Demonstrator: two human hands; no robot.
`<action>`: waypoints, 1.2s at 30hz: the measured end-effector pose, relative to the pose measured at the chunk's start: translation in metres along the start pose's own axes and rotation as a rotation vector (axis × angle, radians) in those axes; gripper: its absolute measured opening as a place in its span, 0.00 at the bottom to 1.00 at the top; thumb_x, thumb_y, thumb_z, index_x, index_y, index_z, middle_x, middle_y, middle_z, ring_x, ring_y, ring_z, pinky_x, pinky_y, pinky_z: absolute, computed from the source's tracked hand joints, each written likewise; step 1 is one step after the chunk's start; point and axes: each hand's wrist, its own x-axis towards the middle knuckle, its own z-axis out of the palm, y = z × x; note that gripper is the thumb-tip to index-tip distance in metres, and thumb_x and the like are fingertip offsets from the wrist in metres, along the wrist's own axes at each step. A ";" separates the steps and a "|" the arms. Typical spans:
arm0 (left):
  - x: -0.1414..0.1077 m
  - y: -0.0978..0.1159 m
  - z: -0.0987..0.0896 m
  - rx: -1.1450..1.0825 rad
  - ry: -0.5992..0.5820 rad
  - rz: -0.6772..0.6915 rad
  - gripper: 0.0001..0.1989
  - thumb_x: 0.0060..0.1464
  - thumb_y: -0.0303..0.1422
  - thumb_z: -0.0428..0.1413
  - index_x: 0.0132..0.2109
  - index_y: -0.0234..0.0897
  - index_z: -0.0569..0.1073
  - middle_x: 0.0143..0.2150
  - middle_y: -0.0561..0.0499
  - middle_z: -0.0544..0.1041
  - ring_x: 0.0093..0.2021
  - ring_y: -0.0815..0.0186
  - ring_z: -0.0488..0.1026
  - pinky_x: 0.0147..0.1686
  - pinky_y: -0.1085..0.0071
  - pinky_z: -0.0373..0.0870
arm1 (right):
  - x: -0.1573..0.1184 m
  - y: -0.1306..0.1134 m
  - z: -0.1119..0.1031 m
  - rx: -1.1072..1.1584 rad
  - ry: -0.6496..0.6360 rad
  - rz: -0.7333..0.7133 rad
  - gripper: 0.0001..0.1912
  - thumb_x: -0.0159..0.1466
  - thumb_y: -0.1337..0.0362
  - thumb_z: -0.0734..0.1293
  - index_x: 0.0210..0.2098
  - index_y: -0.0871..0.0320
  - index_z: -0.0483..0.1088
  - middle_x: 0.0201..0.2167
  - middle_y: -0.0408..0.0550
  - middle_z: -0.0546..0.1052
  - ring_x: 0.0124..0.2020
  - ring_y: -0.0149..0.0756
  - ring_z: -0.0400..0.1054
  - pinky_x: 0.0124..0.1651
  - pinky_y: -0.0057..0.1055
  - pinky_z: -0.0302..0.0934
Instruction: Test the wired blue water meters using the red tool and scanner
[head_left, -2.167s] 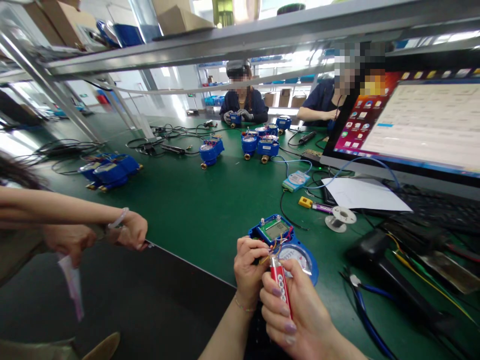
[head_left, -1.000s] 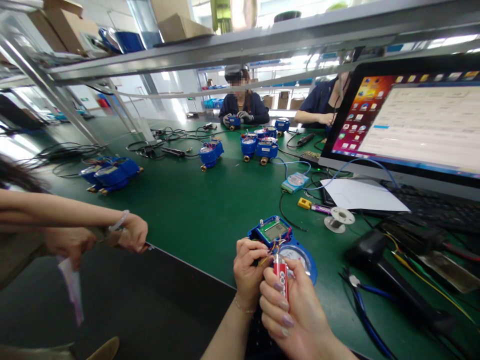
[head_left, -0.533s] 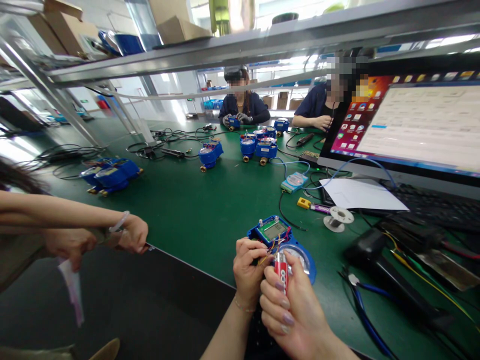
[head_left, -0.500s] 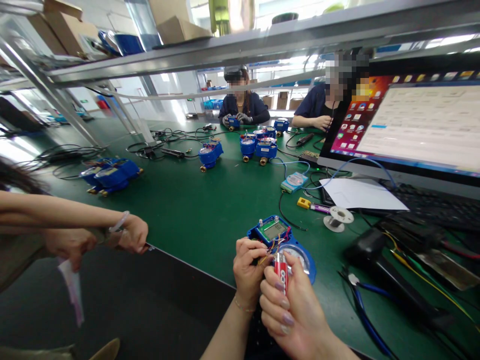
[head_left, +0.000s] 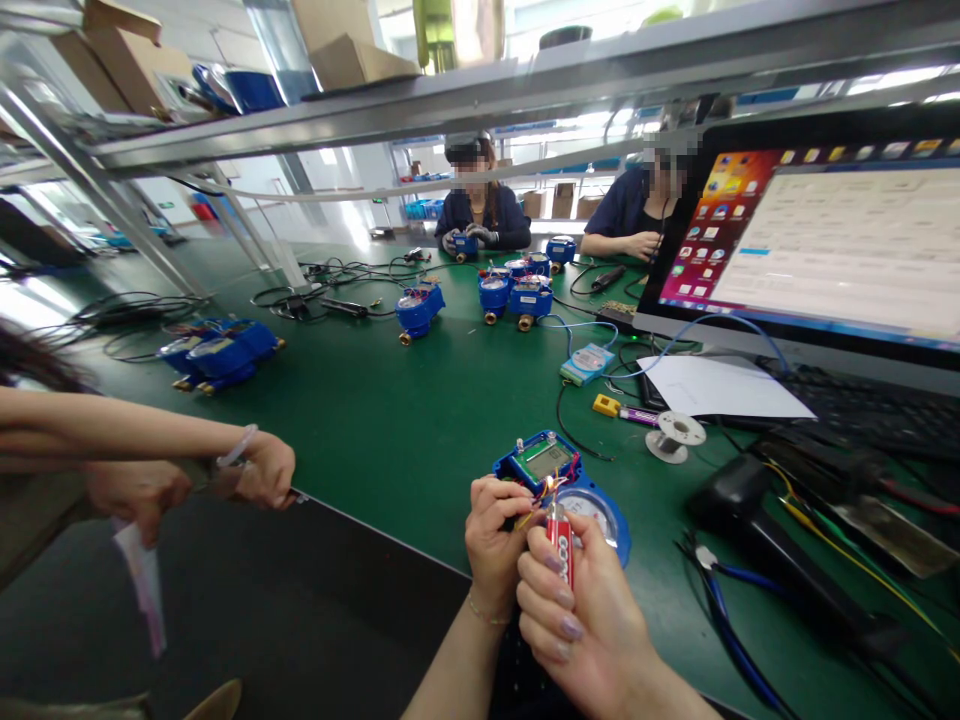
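My right hand (head_left: 581,610) is closed around a red lighter (head_left: 559,550), held upright, with a small flame (head_left: 553,483) glowing at its top. The flame touches or sits close to thin coloured wires (head_left: 541,494) of a blue meter (head_left: 611,520). My left hand (head_left: 495,535) pinches yellow wires (head_left: 525,518) beside the lighter. The meter lies on the green table near its front edge. Its small display (head_left: 546,462) faces up on a green circuit board, and its round dial is partly hidden behind my right hand.
To the right lie blue-handled pliers (head_left: 720,600), a black handheld scanner (head_left: 787,560), a solder spool (head_left: 675,437) and a monitor (head_left: 825,240). Several blue meters (head_left: 532,297) stand farther back. A co-worker's hands (head_left: 262,470) are at the left table edge; two people sit opposite.
A flame now shows at the top of the lighter. Both my hands have stayed almost in place by the meter's wires.
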 end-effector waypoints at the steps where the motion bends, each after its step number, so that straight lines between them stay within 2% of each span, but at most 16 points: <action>1: 0.000 0.000 0.000 0.004 0.003 0.002 0.04 0.55 0.32 0.60 0.33 0.39 0.72 0.32 0.55 0.74 0.35 0.69 0.69 0.40 0.68 0.69 | 0.000 0.000 0.000 -0.002 -0.003 -0.001 0.32 0.66 0.50 0.45 0.11 0.59 0.53 0.07 0.35 0.45 0.06 0.21 0.35 0.08 0.18 0.31; 12: 0.001 0.001 0.000 0.024 0.006 0.007 0.06 0.55 0.33 0.60 0.31 0.39 0.71 0.31 0.55 0.74 0.34 0.69 0.69 0.39 0.69 0.68 | 0.001 -0.002 -0.005 -0.013 -0.042 0.037 0.36 0.64 0.41 0.47 0.11 0.59 0.54 0.06 0.36 0.46 0.06 0.20 0.37 0.08 0.17 0.32; 28: 0.000 0.001 0.000 0.035 0.007 0.005 0.05 0.55 0.33 0.60 0.32 0.40 0.72 0.31 0.54 0.74 0.34 0.69 0.70 0.40 0.67 0.69 | 0.001 -0.002 -0.006 -0.054 -0.060 0.042 0.33 0.65 0.48 0.43 0.11 0.59 0.53 0.07 0.36 0.45 0.07 0.21 0.34 0.08 0.18 0.32; 36: -0.001 0.001 0.000 0.009 0.007 0.000 0.05 0.54 0.31 0.60 0.32 0.39 0.72 0.32 0.55 0.74 0.35 0.70 0.68 0.41 0.70 0.67 | 0.000 -0.002 -0.004 -0.054 -0.038 0.036 0.36 0.64 0.40 0.46 0.11 0.59 0.54 0.06 0.36 0.46 0.06 0.20 0.37 0.08 0.17 0.33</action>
